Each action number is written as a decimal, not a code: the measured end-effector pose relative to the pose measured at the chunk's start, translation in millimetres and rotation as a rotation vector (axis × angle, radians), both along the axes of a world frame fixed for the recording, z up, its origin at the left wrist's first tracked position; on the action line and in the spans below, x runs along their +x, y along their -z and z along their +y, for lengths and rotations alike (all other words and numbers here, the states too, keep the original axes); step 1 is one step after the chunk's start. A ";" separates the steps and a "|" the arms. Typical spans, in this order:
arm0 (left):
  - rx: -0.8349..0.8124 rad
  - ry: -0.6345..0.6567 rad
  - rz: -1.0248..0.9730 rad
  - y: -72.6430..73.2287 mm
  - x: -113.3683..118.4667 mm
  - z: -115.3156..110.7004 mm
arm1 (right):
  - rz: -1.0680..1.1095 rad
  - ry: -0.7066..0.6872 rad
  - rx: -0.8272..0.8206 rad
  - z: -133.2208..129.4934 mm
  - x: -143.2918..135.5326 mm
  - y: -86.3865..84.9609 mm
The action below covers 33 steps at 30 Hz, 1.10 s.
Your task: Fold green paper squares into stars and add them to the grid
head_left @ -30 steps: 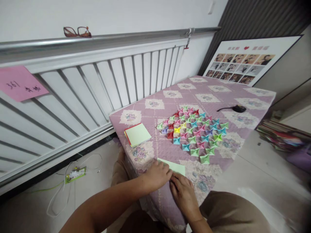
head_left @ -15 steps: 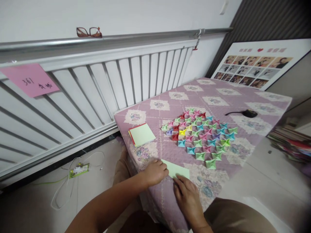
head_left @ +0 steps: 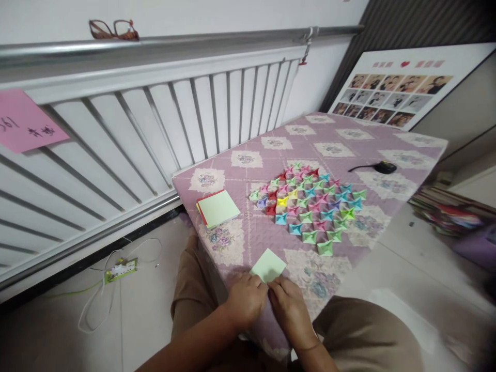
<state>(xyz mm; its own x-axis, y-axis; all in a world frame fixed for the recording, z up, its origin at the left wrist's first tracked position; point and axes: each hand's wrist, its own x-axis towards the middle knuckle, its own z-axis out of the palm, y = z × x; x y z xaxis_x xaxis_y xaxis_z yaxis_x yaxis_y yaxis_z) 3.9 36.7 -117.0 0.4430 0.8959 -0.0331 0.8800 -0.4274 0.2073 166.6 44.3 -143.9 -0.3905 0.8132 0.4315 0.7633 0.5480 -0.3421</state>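
A pale green sheet of paper (head_left: 268, 264) lies at the near corner of the table, one corner pointing away from me. My left hand (head_left: 247, 298) is closed at its near left edge, fingers curled on the paper. Close beside it, my right hand (head_left: 287, 305) pinches the near right edge. The fingertips of both hands almost meet at the near side, which they hide. Beyond the hands sit several rows of small folded paper pieces (head_left: 306, 217) in green, pink, red, blue and yellow. To the left lies a stack of square coloured paper (head_left: 219, 208), pale green on top.
A floral tablecloth (head_left: 240, 178) covers the table. A black mouse-like object (head_left: 385, 167) lies at the right. Behind runs a white radiator (head_left: 155, 129) under a metal pipe carrying glasses (head_left: 113, 30). A power strip (head_left: 121, 269) with cables is on the floor; a photo board (head_left: 403, 82) leans at the back.
The paper has turned from a long strip lying crosswise to a diamond-like position. My hands have come together at its near side. The camera view has shifted slightly.
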 end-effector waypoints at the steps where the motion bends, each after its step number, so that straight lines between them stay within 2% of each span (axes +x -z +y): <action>1: -0.001 -0.002 -0.021 -2.1 1.2 -2.9 | 0.019 -0.004 -0.027 -0.3 -0.4 -0.9; 4: 0.004 0.022 -0.130 -9.1 -3.7 -11.1 | 0.077 -0.011 -0.074 -0.8 -1.1 -4.9; 8: 0.095 0.046 -0.345 -8.3 -28.4 -16.0 | 0.144 0.018 -0.048 -0.5 -0.7 -5.7; 10: 0.146 -0.022 -0.415 -3.4 -43.0 -13.8 | 0.166 0.022 -0.030 -0.3 -0.3 -4.1; 12: 0.150 -0.116 -0.407 1.6 -54.1 -9.0 | 0.179 0.021 -0.020 -0.1 0.0 -2.8; 14: 0.128 -0.146 -0.369 4.7 -58.9 -2.7 | 0.192 0.013 -0.017 -0.1 0.2 -2.9; 24: -0.003 -0.062 -0.298 3.2 -37.7 22.3 | 0.200 -0.010 -0.077 -0.4 1.7 -10.6; 30: -0.016 -0.107 -0.299 3.9 -37.1 20.9 | 0.098 0.131 -0.129 1.1 -1.2 -17.0; 33: -0.008 -0.184 -0.323 3.1 -34.4 20.1 | 0.085 0.170 -0.145 1.6 -3.8 -21.6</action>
